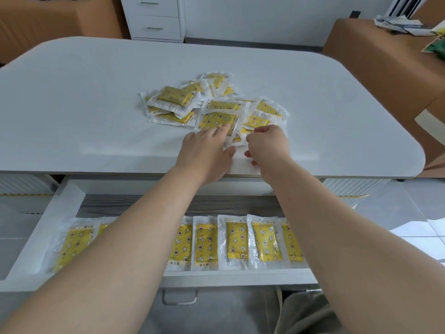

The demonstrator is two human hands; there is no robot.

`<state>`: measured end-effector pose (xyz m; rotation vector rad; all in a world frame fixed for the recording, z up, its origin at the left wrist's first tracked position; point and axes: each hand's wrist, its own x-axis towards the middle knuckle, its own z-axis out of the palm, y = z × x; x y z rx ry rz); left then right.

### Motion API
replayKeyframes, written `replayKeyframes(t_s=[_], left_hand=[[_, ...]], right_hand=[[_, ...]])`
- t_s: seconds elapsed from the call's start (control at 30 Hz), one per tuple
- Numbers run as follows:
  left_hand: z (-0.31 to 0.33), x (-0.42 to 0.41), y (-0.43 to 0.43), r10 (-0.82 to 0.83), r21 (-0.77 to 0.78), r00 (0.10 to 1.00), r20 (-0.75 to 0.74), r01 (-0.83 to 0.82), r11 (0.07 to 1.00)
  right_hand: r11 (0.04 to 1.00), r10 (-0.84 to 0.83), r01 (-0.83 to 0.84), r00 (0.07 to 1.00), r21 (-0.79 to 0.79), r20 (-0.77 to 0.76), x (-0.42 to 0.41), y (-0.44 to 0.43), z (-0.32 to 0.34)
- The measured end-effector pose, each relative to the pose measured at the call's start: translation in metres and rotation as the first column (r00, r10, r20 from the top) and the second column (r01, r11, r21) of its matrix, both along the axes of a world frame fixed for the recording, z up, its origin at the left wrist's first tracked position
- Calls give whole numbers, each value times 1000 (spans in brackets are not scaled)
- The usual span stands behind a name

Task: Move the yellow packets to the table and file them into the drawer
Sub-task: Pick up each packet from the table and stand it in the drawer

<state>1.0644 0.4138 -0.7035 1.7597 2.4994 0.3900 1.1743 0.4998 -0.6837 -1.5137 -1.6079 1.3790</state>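
A loose pile of yellow packets (212, 102) in clear wrappers lies in the middle of the white table (96, 104). My left hand (204, 153) lies flat with spread fingers on the near packet (218, 120) of the pile. My right hand (267, 143) is curled, its fingers pinching the edge of a packet (243, 136) at the pile's near side. Below the table edge the open white drawer (69, 203) holds a row of several yellow packets (234, 242) lying side by side; my forearms hide part of the row.
A metal handle (179, 297) is on the drawer front. A white drawer cabinet (154, 18) stands behind the table. A brown counter (375, 37) with papers is at the far right. Grey cloth (305, 312) lies bottom right.
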Motion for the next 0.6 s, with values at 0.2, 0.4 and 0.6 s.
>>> replayKeyframes(t_s=[0.2,0.4,0.6], left_hand=[[2,-2,-27,-74,35,990,-123,79,996],[1,-5,-61,-140,37,988,-60,143,989],[12,-2,-81,-76,50,995,-71,79,996]], right_hand=[[997,3,-7,999,73,47,4,-4,1],[783,118,-378,870,493,479,9,-21,-2],[590,232,-745,526,311,818,2,-30,-13]])
